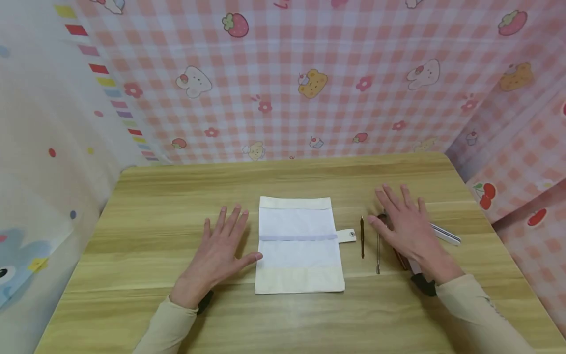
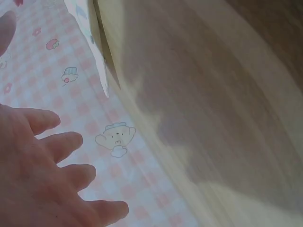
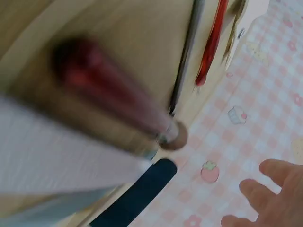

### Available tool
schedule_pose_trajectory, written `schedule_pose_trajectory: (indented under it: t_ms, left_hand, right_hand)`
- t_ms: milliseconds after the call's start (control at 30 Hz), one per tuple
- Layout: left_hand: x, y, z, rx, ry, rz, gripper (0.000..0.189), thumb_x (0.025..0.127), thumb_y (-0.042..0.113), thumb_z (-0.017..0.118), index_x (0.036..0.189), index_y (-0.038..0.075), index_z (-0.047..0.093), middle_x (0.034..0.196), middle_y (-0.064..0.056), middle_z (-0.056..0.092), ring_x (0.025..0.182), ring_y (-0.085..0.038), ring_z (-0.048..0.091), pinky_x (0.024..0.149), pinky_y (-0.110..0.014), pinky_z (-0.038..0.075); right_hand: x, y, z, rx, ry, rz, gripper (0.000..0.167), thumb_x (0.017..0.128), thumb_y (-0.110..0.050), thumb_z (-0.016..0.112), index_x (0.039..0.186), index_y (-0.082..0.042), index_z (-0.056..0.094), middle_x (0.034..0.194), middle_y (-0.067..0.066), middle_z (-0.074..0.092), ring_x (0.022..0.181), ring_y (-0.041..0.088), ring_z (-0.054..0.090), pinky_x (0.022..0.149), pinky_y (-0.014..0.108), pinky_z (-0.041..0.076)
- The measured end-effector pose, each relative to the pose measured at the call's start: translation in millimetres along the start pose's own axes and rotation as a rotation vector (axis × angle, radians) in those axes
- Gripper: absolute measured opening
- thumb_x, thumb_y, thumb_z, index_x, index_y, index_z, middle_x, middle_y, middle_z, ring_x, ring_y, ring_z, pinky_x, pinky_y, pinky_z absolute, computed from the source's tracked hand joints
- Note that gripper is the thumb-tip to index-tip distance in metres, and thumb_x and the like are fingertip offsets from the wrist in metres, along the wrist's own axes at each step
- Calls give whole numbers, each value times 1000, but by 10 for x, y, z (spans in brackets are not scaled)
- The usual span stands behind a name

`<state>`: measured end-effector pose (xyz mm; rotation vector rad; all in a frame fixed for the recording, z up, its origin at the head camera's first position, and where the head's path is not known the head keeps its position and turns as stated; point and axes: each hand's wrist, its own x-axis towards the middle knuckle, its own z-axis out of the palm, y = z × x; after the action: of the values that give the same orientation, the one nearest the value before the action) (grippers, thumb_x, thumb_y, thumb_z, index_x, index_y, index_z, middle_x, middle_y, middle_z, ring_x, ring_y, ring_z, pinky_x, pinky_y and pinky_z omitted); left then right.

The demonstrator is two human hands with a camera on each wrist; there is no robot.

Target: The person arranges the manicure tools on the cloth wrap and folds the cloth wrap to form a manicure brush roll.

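Observation:
An unfolded white cloth case (image 1: pixel 296 253) with a snap strap (image 1: pixel 346 236) lies flat on the wooden table. To its left is my left hand (image 1: pixel 215 251), fingers spread and holding nothing; the thumb tip overlaps the case's edge, though contact is unclear. My right hand (image 1: pixel 409 230), also spread and holding nothing, is over several slim tools. Partly hidden beneath it are a red-handled brush (image 3: pixel 113 90), a metal rod (image 1: pixel 378 253) and a white striped nail file (image 1: pixel 447 235). Between strap and rod lies a thin red-brown stick (image 1: pixel 362 238).
The wooden table (image 1: pixel 146 236) meets a pink checked cloth (image 1: pixel 283 123) at the back. More printed cloth hangs on both sides. In the right wrist view, a dark flat bar (image 3: pixel 137 194) and a blurred pale flat piece (image 3: pixel 61 156) lie near the brush.

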<state>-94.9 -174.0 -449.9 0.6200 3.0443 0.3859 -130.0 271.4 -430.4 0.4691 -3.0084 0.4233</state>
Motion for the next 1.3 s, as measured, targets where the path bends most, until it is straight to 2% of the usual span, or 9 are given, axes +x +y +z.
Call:
schedule_pose_trajectory:
  t_ms: [167,300,500,633,967,1300]
  left_hand:
    - [10,15,17,-4,-13,27,102,92,67,63,165,8,23,172,-14,16,157,-42,9,118,-72,12]
    - [2,27,32,-14,-31,49,100,92,67,64,165,9,26,171,-14,18,156,-43,13,118,-73,15]
    - [3,41,56,-44,-61,77,98,90,63,70,163,9,32,170,-15,23,155,-44,16,116,-74,19]
    - [17,53,61,-48,-82,103,100,89,62,72,163,8,31,170,-15,23,155,-45,17,116,-74,20]
    - [30,66,60,-62,-176,117,99,90,60,72,163,8,31,170,-12,23,156,-43,14,117,-73,17]
    - [23,59,56,-69,-208,115,97,89,60,73,162,9,34,170,-10,25,155,-44,16,116,-74,20]
  right_hand:
    - [-28,151,-59,43,-29,3,79,105,-55,49,166,-12,23,169,18,22,157,45,5,114,78,7]
    - [-46,273,-109,58,-83,9,78,106,-54,49,166,-11,23,170,18,19,157,45,4,115,77,6]
    - [-44,445,-160,58,-135,8,78,106,-52,51,164,-7,26,169,20,21,155,48,10,115,76,12]
    - [-26,549,-193,80,-178,20,78,106,-52,52,163,-4,28,169,21,22,154,50,12,115,76,14]
    - [43,755,-177,90,-233,21,77,105,-49,58,158,2,35,158,32,36,144,54,32,113,70,28]
    - [101,863,-150,136,-256,34,77,101,-41,69,157,3,38,150,32,47,135,53,46,107,69,38]
